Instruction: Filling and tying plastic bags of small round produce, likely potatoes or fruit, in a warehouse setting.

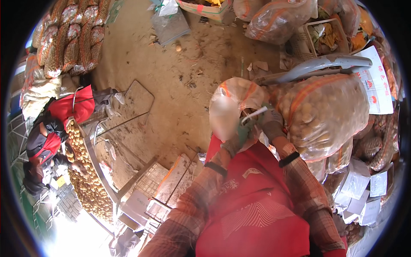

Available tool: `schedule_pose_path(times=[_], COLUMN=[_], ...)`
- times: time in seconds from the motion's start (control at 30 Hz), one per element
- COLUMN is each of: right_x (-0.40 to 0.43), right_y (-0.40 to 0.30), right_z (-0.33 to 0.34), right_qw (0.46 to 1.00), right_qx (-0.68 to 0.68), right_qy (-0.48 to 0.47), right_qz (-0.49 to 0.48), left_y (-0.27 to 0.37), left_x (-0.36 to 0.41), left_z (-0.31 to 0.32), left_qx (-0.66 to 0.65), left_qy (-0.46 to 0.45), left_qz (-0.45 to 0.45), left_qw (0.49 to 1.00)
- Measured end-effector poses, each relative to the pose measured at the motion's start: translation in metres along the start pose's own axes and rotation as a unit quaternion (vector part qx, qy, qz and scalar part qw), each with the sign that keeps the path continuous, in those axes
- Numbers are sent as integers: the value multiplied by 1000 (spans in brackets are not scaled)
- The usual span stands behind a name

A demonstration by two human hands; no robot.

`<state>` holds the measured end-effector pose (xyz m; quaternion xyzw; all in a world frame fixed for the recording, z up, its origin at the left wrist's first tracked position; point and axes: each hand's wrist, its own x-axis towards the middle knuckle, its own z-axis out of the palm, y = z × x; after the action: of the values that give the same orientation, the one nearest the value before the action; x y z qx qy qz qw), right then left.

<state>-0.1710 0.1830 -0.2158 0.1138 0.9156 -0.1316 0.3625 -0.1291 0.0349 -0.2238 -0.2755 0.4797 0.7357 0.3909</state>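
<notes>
Both my hands wear green and grey work gloves and meet in front of my red apron (pixel 250 199). My left hand (pixel 237 139) is closed on the gathered mouth of a translucent mesh sack (pixel 245 88) with orange stripes. At the same gathered part, my right hand (pixel 271 119) has its fingers bent around the plastic. A white strip (pixel 257 113), perhaps a tie, sticks out between the hands. Part of the sack is hidden by a blurred patch. Right beside my right hand lies a large full sack of round produce, perhaps potatoes (pixel 324 112).
A grey metal tube handle (pixel 324 64) arches behind the large sack. Boxes (pixel 353 180) stand at right, and a plastic crate (pixel 330 35) at upper right. At left, people (pixel 48 138) are beside a long tray of round produce (pixel 91 189). Filled net sacks (pixel 69 35) are stacked at upper left.
</notes>
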Motion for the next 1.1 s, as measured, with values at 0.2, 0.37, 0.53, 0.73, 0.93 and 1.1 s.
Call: schedule_pose_path(times=[0.2, 0.37, 0.53, 0.73, 0.93, 1.1], right_x=[-12, -17, -19, -18, -20, -35], right_y=[19, 25, 17, 22, 28, 12], right_z=[14, 17, 11, 14, 23, 7], right_qw=[954, 958, 964, 959, 915, 899], right_qx=[181, 237, 189, 208, 318, 387], right_qy=[206, 153, 171, 172, 175, 132], right_qz=[-120, -55, -75, -89, -177, -157], left_y=[31, 36, 24, 20, -48, -56], left_x=[15, 19, 41, 55, 92, 114], left_z=[25, 37, 21, 14, 6, -13], left_qx=[-73, -71, -109, -72, -154, -208], left_qy=[-66, -45, -59, -111, -130, -232], left_qz=[-1, 27, 0, 34, 144, 102], left_qw=[995, 996, 992, 991, 969, 945])
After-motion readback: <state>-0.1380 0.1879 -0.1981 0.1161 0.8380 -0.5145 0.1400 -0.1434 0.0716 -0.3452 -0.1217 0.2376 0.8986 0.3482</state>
